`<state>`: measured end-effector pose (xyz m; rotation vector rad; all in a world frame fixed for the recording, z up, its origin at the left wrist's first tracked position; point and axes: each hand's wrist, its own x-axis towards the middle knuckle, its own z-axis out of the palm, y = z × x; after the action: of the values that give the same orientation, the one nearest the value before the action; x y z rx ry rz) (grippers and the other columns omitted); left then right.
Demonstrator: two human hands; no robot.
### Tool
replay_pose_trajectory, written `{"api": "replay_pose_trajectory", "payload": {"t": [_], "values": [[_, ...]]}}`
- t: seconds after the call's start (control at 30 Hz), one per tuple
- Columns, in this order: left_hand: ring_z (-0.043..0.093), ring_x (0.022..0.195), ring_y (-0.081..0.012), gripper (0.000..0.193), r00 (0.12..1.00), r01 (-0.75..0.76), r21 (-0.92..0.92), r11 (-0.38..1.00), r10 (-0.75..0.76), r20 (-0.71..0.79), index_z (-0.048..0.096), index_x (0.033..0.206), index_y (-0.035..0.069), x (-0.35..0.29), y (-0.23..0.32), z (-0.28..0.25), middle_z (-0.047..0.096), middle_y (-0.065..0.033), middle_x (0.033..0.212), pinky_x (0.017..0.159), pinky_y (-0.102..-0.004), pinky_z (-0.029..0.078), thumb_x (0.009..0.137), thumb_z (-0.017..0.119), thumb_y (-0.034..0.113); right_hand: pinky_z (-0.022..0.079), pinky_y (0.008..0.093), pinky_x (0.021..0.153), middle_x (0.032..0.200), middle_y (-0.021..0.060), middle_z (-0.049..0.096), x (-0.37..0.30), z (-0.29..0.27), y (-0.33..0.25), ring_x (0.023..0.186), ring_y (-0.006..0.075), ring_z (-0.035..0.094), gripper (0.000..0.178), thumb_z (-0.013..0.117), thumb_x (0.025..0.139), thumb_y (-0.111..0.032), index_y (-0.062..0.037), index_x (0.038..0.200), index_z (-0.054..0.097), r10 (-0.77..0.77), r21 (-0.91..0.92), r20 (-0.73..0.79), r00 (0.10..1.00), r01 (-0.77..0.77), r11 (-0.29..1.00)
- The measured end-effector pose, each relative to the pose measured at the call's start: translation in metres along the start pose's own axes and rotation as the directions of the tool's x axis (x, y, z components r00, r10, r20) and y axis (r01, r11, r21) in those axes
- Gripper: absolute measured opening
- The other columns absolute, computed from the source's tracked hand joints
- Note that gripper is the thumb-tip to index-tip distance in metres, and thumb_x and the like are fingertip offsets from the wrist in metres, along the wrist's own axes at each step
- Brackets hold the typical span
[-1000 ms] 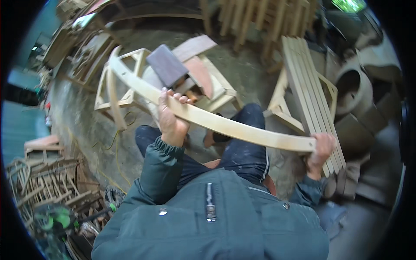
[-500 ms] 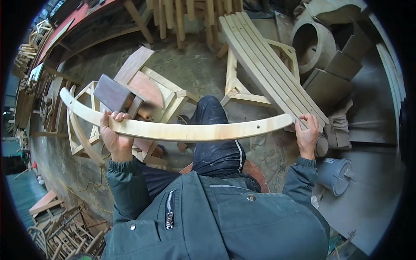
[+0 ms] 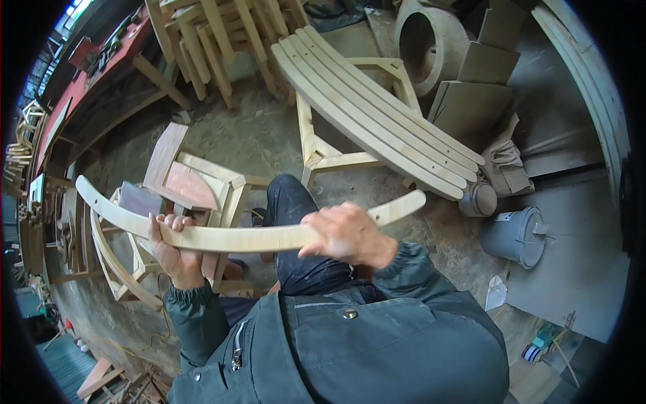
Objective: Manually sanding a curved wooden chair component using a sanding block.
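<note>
A long, pale curved wooden slat (image 3: 252, 238) lies across in front of my lap, with a small hole near each end. My left hand (image 3: 176, 250) grips it left of its middle, fingers over the far edge and thumb upright. Closed over the slat's right part from above is my right hand (image 3: 350, 234); its fingertips are partly hidden. Past the slat, at the left, sits a grey-purple block (image 3: 140, 199) beside a low wooden stand (image 3: 225, 195). Several similar curved slats (image 3: 377, 114) rest side by side on a wooden frame (image 3: 344, 160) ahead.
A blue-grey bucket (image 3: 515, 236) and a small can (image 3: 479, 199) stand at the right. Farther back are a round drum-shaped piece (image 3: 431, 47) and boards. Stacked wooden legs (image 3: 215, 47) and a red-topped bench (image 3: 101, 60) occupy the far left. Another curved piece (image 3: 114, 266) leans at the left.
My right hand has come from beyond the slat's right end, near the slat pile, onto the slat's right part. The view has turned to the right.
</note>
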<state>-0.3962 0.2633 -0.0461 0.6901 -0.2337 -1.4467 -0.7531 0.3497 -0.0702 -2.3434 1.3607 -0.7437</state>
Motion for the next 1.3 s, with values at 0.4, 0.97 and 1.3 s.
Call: {"api": "replay_pose_trajectory", "payload": {"t": [0.4, 0.97, 1.3], "values": [[0.067, 0.111, -0.0191, 0.048, 0.940, 0.185, 0.721, 0.668, -0.335, 0.069, 0.051, 0.145, 0.000, -0.042, -0.074, 0.045, 0.064, -0.0097, 0.122, 0.093, -0.0315, 0.056, 0.103, 0.068, 0.018, 0.057, 0.0445, 0.078, 0.099, 0.0120, 0.073, -0.021, -0.004, 0.053, 0.090, 0.0341, 0.072, 0.049, 0.086, 0.080, -0.035, -0.0125, 0.121, 0.069, 0.386, 0.070, -0.257, 0.886, -0.381, 0.922], [0.073, 0.096, -0.0184, 0.029, 0.959, 0.283, 0.651, 0.704, -0.187, -0.214, 0.058, 0.132, 0.003, -0.070, -0.028, -0.029, 0.069, -0.0094, 0.110, 0.083, -0.0285, 0.063, 0.107, 0.062, 0.015, 0.045, 0.0472, 0.107, 0.129, 0.0115, 0.068, -0.001, -0.058, 0.366, 0.121, 0.0345, 0.059, 0.059, 0.081, 0.082, -0.047, -0.0123, 0.129, 0.069, 0.667, -0.293, -0.267, 0.696, -0.717, 0.632], [0.073, 0.095, -0.0182, 0.032, 0.955, 0.298, 0.650, 0.699, -0.206, -0.215, 0.057, 0.134, 0.002, -0.064, -0.034, -0.030, 0.068, -0.0095, 0.111, 0.084, -0.0275, 0.063, 0.106, 0.063, 0.016, 0.047, 0.0455, 0.109, 0.139, 0.0166, 0.067, -0.013, -0.047, 0.412, 0.128, 0.0351, 0.062, 0.064, 0.080, 0.084, -0.033, -0.0106, 0.142, 0.062, 0.701, -0.123, -0.247, 0.669, -0.739, 0.662]]}}
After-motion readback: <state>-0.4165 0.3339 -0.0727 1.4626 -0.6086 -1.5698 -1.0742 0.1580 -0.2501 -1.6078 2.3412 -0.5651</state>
